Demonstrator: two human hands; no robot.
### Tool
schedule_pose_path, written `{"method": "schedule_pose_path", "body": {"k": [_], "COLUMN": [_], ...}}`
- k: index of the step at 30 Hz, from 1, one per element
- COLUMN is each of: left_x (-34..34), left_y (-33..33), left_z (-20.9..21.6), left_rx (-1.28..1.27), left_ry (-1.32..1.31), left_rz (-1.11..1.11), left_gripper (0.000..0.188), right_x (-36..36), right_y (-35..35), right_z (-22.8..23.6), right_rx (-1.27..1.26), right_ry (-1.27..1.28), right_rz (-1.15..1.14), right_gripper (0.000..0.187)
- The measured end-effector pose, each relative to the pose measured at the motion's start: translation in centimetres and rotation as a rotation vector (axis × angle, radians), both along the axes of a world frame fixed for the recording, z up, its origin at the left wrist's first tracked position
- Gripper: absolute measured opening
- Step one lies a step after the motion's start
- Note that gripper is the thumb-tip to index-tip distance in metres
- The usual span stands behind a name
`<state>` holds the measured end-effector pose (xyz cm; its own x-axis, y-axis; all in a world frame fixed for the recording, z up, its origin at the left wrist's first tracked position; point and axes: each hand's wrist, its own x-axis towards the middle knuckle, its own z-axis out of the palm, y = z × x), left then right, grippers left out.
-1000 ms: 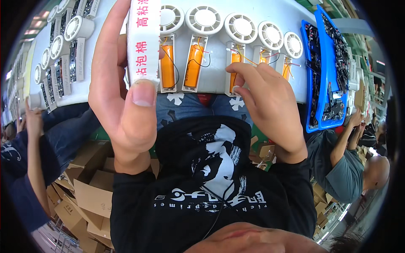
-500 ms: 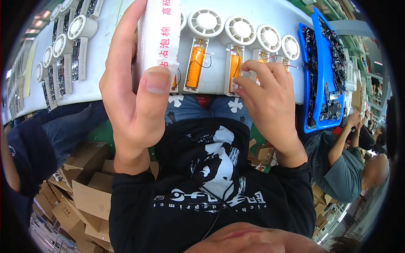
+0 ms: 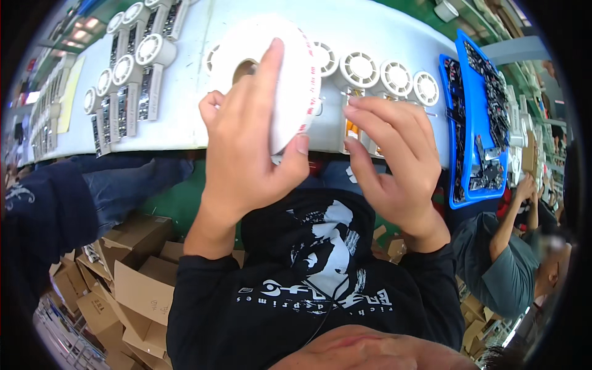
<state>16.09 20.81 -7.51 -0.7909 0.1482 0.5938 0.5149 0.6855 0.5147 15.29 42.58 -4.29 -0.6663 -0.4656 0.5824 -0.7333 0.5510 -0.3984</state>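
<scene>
My left hand (image 3: 237, 154) grips a large white roll of foam tape (image 3: 295, 86) with red print along its rim. Its fingers lie over the flat side near the core hole, and the thumb presses at the lower edge. My right hand (image 3: 401, 145) hovers over the row of small white fans, its thumb and fingers apart with nothing seen between them. Just beside those fingertips lies a fan (image 3: 359, 68) whose uncovered handle holds an orange battery cell (image 3: 352, 128). Part of the fan row is hidden behind the roll and my hands.
More fans (image 3: 154, 50) with dark circuit boards in their handles lie in rows on the white table (image 3: 179, 92) at left. Blue trays (image 3: 472, 123) of black parts stand at right. Cardboard boxes (image 3: 139, 287) lie below left. A co-worker (image 3: 499, 259) sits at right.
The tape roll has turned from edge-on to showing its flat side and has shifted right. My right hand's fingertips have come away from the battery and spread. The view has shifted slightly.
</scene>
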Motion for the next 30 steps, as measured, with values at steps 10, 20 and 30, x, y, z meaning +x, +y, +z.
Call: {"method": "schedule_pose_path", "body": {"k": [10,20,30], "left_x": [0.9,1.5,1.3], "left_y": [-0.6,-2.4,-4.3], "left_z": [1.0,1.7,-0.1], "left_rx": [-0.202,0.890,0.625], "left_ry": [0.009,-0.268,-0.114], "left_rz": [0.173,0.076,0.087], "left_gripper": [0.084,0.077,0.077], "right_x": [-0.1,-3.0,-1.7], "right_y": [-4.3,-3.1,-4.4], "right_z": [0.1,1.6,0.3], "right_rx": [-0.200,-0.237,0.062], "right_ry": [0.047,0.195,-0.507], "right_rz": [0.124,0.522,0.125], "right_gripper": [0.053,0.058,0.055]}}
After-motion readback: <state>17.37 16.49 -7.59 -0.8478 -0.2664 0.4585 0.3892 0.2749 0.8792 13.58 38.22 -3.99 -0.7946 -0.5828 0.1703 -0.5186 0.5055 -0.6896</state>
